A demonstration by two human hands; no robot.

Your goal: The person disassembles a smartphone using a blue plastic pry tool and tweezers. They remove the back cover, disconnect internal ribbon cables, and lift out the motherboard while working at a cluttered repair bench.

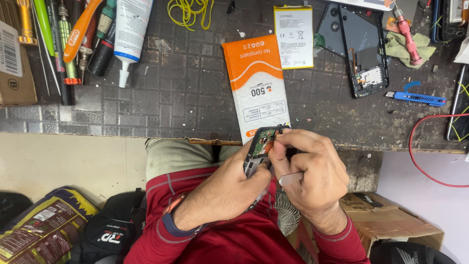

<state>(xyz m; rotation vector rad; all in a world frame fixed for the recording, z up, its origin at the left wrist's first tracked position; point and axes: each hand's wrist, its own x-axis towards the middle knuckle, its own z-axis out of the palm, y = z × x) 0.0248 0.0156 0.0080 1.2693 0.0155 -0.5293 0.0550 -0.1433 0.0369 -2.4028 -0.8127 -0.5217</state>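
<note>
Red sleeves fill the bottom of the view, and from them both hands rise to meet just in front of the worktop (161, 105) edge. Behind them that dark, scuffed worktop carries the largest loose items: an orange-and-white padded pouch (257, 83) lying lengthwise toward the person, a flat white battery (294, 36) beside its far end, and a dismantled dark phone shell (364, 51) to the right, set aside within reach. A white glue tube (129, 34) and a row of screwdrivers (63, 44) lie at the far left, a blue utility knife (420, 99) at the right.

The left hand (222, 193) cradles an opened phone (261, 146) from below, fingers clamped round its edge, tilting the exposed green board toward the camera, apparently for a clear look. The right hand (312, 171) hovers over it, fingers pinched together on a slim metal tool (290, 179), its tip seemingly at the board's upper corner; the tip itself is too small to make out.
</note>
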